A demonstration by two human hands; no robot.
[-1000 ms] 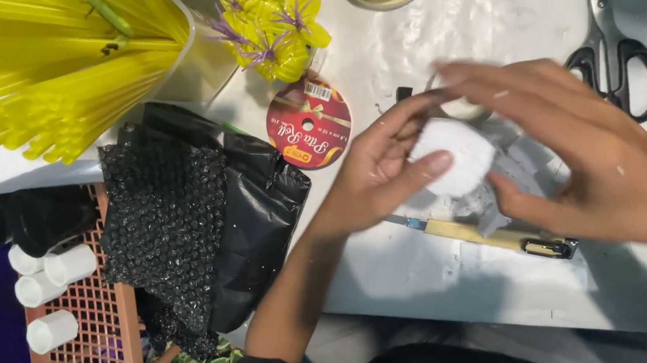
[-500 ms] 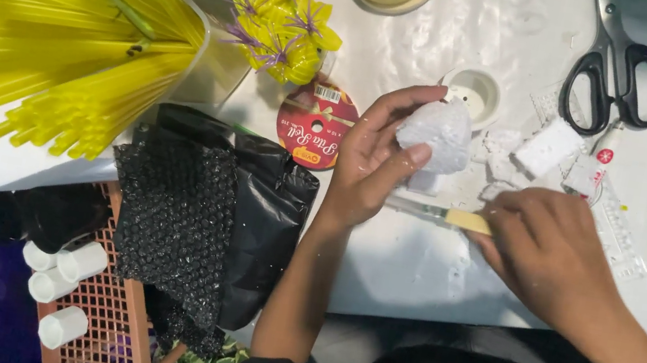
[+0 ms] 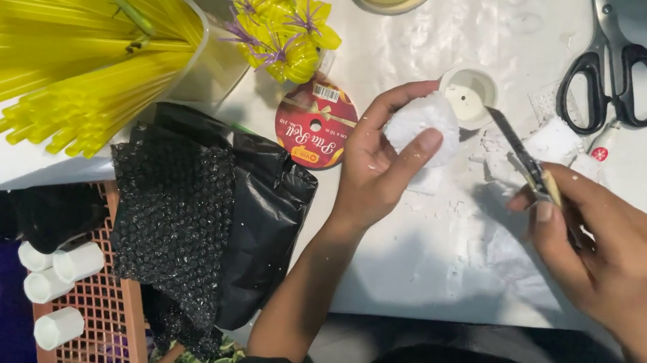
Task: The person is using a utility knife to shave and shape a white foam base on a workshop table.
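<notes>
1. Head view: the left hand (image 3: 379, 169) grips a white foam lump (image 3: 422, 124) between thumb and fingers, above the white table (image 3: 433, 263).
2. The right hand (image 3: 603, 257) is closed around a craft knife (image 3: 522, 159), its blade pointing toward the foam, close beside it.
3. A small white cup (image 3: 469, 92) sits just beyond the foam.
4. Scissors (image 3: 614, 69) lie beyond the right hand.
5. A red ribbon spool (image 3: 316, 124) lies left of the left hand.

Single head-worn view, steeply down, close over the table (image 3: 416, 260).
</notes>
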